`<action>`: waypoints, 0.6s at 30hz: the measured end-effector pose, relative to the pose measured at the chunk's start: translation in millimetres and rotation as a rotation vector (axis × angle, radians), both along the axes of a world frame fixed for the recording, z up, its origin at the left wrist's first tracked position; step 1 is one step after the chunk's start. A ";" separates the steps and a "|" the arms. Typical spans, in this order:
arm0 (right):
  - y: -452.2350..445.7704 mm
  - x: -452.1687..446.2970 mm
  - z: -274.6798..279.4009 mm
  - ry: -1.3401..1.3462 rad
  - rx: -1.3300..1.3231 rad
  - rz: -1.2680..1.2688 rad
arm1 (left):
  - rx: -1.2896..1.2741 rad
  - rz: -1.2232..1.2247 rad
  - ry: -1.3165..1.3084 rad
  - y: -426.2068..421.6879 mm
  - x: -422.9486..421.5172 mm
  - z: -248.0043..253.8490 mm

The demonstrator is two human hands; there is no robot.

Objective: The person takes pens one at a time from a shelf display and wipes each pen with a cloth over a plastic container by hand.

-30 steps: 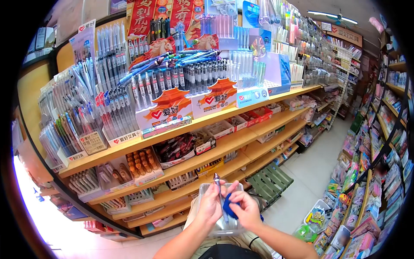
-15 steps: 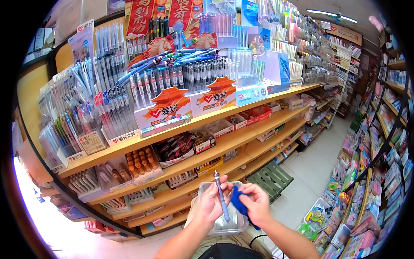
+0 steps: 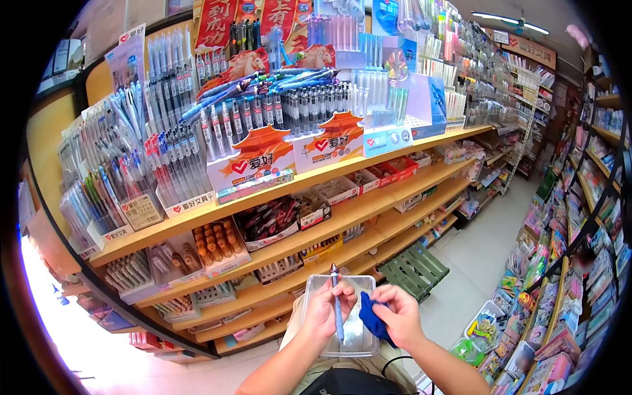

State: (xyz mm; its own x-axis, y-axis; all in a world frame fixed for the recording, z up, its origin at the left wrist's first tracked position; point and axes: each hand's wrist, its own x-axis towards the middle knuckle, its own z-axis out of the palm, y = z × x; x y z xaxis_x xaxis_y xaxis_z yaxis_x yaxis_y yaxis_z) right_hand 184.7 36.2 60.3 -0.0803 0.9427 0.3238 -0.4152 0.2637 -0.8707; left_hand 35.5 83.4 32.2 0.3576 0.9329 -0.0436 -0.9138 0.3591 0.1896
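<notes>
My left hand (image 3: 324,309) pinches a blue pen (image 3: 338,316) with a dark clip end, held nearly upright with that end at the top. To its right, my right hand (image 3: 400,316) grips a dark blue cloth (image 3: 374,317), which hangs from the closed fingers just beside the pen, with a small gap between them. Beneath both hands sits a clear plastic box (image 3: 359,347) on my lap; the hands hide part of it.
On the left, a wooden shelf unit (image 3: 276,195) carries pen displays (image 3: 329,143) and boxes. A green slatted crate (image 3: 415,271) lies on the floor at its foot. Packed shelves (image 3: 546,289) line the right side, with a tiled aisle (image 3: 471,245) between.
The right hand and cloth have shifted slightly right, away from the pen. The pen now stands more upright in the left hand.
</notes>
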 end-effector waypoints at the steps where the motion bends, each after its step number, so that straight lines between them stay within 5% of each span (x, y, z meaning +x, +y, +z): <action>1: 3.2 -6.4 -2.2 -0.022 0.002 -0.016 | 0.002 -0.023 -0.027 -0.1 -0.5 -4.7; 4: 0.4 -30.5 -29.8 -0.111 0.043 0.100 | -0.042 0.022 0.058 7.1 0.1 -19.6; 11: -27.9 -12.6 -28.5 -0.261 0.010 0.594 | -0.015 -0.221 -0.316 2.4 -10.3 -20.5; 18: -8.1 -1.7 -20.0 -0.132 -0.036 0.067 | -0.029 -0.121 -0.084 -6.2 -0.9 -3.3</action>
